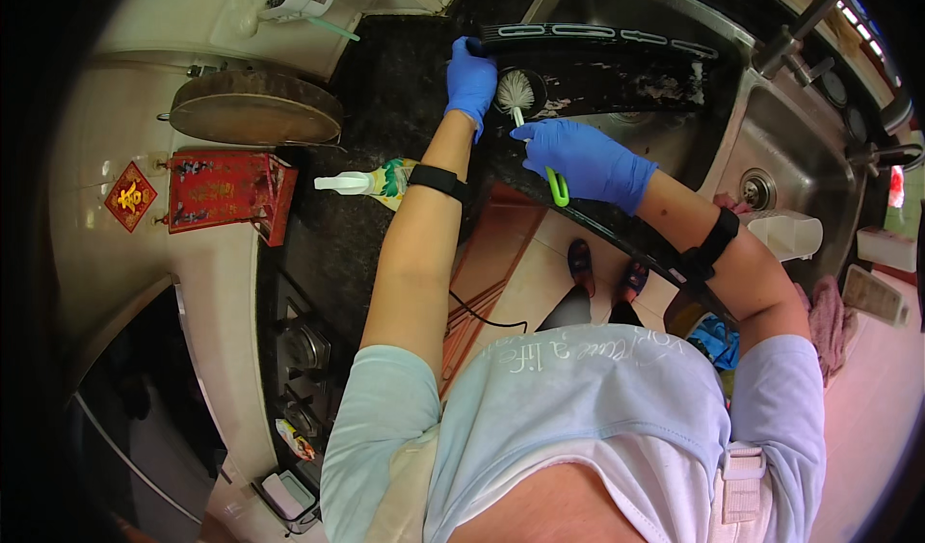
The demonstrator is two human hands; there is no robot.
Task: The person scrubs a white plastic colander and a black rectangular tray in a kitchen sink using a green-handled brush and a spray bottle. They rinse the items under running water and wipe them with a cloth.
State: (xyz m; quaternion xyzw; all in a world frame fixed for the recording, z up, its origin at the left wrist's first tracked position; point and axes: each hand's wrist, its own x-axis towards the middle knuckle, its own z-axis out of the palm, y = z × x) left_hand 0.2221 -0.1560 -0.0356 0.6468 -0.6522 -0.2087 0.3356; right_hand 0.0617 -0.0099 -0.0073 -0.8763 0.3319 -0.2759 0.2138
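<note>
My left hand [472, 80], in a blue glove, grips the left end of a long glossy black panel [614, 80]. A row of slots lines the panel's far edge, and pale residue patches mark its surface. The panel is held tilted over the near part of a steel sink. My right hand [589, 160], gloved alike, is closed around the handle of a cleaning brush [516, 91] with white bristles. The handle's bright green end sticks out below my palm. The bristle head is against or just over a round recess near the panel's left end.
A spray bottle [368, 182] lies beside my left forearm on the dark counter [347, 247]. To the right is a second steel basin [802, 138] with faucets [795, 59] and a white plastic holder [784, 234]. A round board [256, 109] and red box [224, 190] hang at left, above a gas stove [303, 348].
</note>
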